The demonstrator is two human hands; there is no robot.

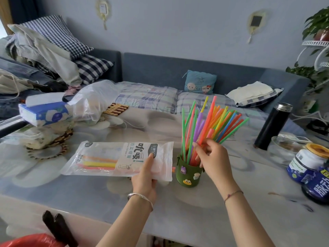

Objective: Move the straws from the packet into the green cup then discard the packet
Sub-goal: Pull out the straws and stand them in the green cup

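A clear plastic straw packet (106, 157) with printed lettering lies on the table. A few orange, yellow and pink straws (99, 164) are still inside it. My left hand (146, 177) grips its right end. Just to the right stands the green cup (188, 177), decorated with small cartoon figures. Many coloured straws (210, 122) fan up and to the right out of it. My right hand (211, 157) is closed around the lower part of that bunch, directly above the cup.
A black flask (273, 125), a glass dish (283, 147) and blue jars (306, 163) sit at the table's right. A tissue pack (44, 114) and a plastic bag (92, 102) lie at the back left. A red bag (25, 241) shows at the lower left.
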